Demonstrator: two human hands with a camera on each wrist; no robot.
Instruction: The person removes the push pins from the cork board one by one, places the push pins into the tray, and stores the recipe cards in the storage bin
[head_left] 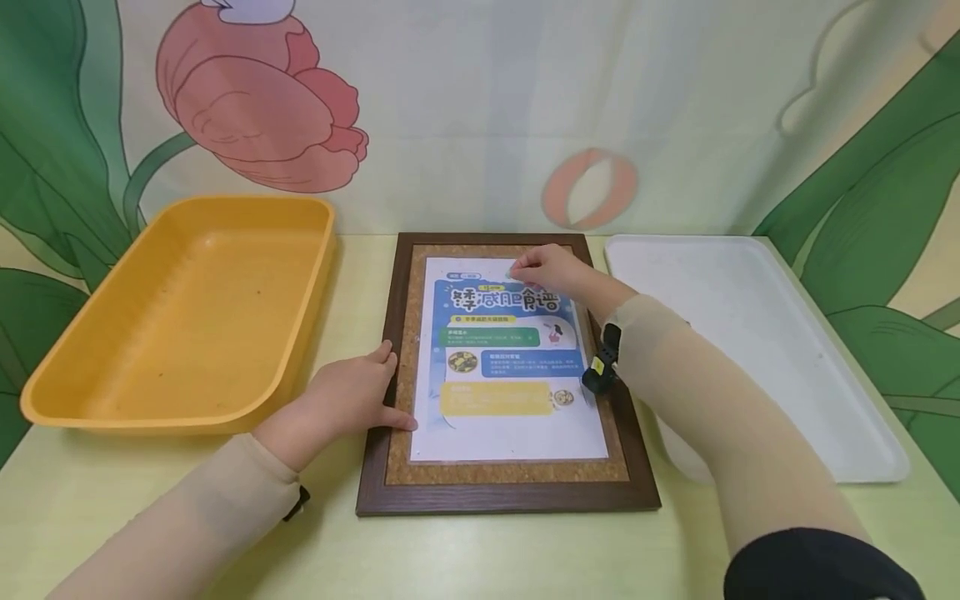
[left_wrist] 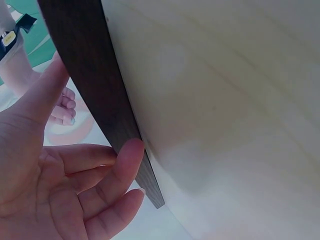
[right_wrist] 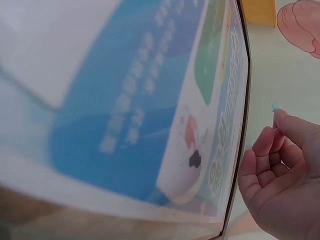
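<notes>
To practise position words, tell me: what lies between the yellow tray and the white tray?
The head view shows the framed board there, bearing a printed sheet; the left hand holds its left side and the right hand is at the sheet's top.

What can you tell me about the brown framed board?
The corkboard has speckled tan cork inside a dark brown, wood-look frame. It lies on the table between a yellow tray and a white tray. A colourful printed sheet covers most of the cork. The left hand holds the frame's left side.

flower-print backdrop [head_left: 450,108], pale yellow table [head_left: 487,554]
</notes>
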